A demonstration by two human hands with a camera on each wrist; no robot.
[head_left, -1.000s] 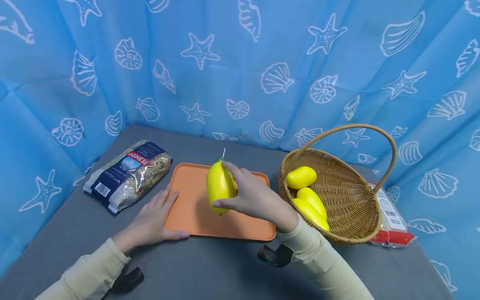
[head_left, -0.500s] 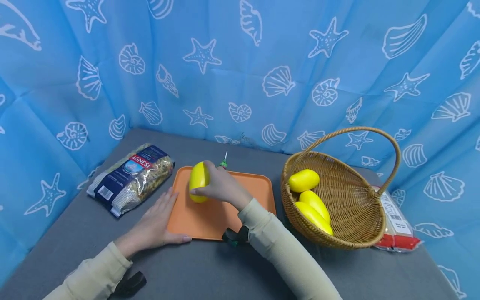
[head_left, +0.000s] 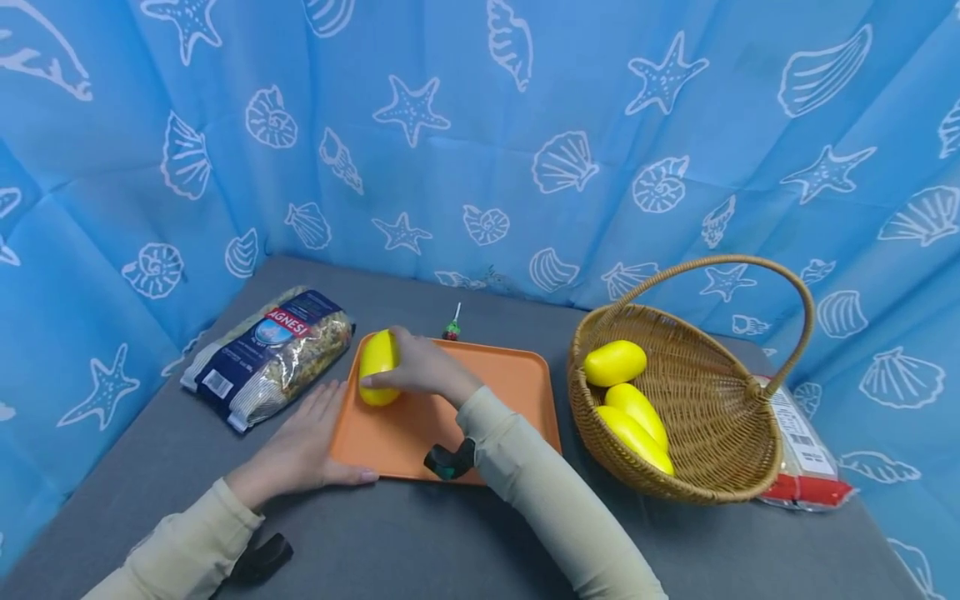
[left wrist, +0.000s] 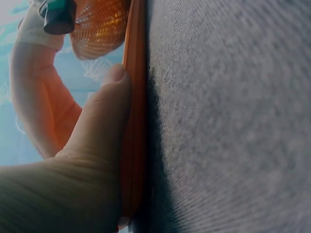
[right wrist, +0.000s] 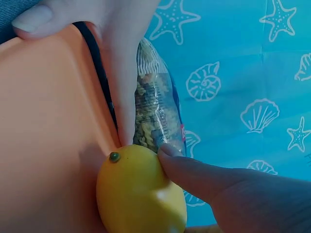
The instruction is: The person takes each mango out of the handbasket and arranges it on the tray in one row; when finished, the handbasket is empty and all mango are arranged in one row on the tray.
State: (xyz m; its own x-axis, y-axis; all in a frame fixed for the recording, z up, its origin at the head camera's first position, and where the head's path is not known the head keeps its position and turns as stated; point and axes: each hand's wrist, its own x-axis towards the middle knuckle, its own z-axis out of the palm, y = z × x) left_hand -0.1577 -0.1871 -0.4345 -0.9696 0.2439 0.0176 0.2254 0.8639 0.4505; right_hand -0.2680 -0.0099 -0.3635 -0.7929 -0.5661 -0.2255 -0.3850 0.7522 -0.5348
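My right hand [head_left: 423,364] holds a yellow mango [head_left: 378,371] between thumb and fingers, at the left end of the orange tray [head_left: 495,392]. In the right wrist view the mango [right wrist: 138,189] has a small green stem nub, and its underside meets or nearly meets the tray. Its far side lies hidden behind my fingers. My left hand [head_left: 296,454] rests at the tray's front left corner, fingers straight along the left edge, thumb along the front edge. In the left wrist view the left thumb [left wrist: 104,111] lies against the tray's side [left wrist: 133,145].
On the right, a wicker basket [head_left: 720,408] with a tall handle holds several yellow mangoes [head_left: 615,363]. A red-and-clear packet [head_left: 806,467] lies behind it. An Agnesi pasta bag [head_left: 277,350] lies left of the tray. Behind the tray is a lollipop [head_left: 453,327]. A blue curtain [head_left: 480,150] encloses the table.
My right hand has carried the mango leftward and down, from above the tray's middle to its left end. My left hand has stayed at the tray's corner.
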